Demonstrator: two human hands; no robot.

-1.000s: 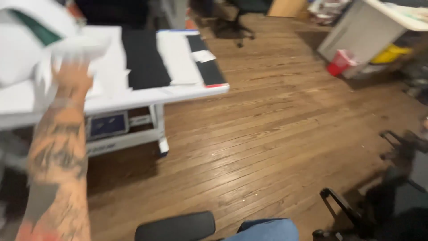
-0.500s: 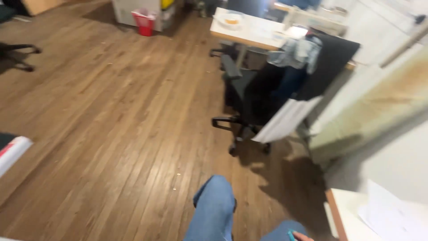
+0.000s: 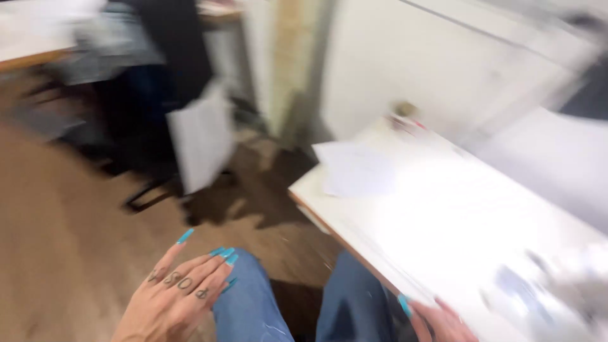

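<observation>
The picture is blurred by head motion. My left hand [image 3: 174, 294] hovers flat at the bottom, fingers stretched out with long turquoise nails, just left of my knee in blue jeans [image 3: 253, 304]; it holds nothing. My right hand [image 3: 437, 322] shows only partly at the bottom edge, its fingers against the near edge of a white table [image 3: 456, 228]. A sheet of white paper [image 3: 358, 170] lies on the table's far end.
A black office chair [image 3: 158, 82] with a white bag or cloth hanging on it stands on the wooden floor at upper left. A white wall panel rises behind the table. Blurred small items lie at the table's right end [image 3: 538, 291].
The view has swung right, from the left table across the open wooden floor to the white table. My left hand has left the far table and now hovers by my knee.
</observation>
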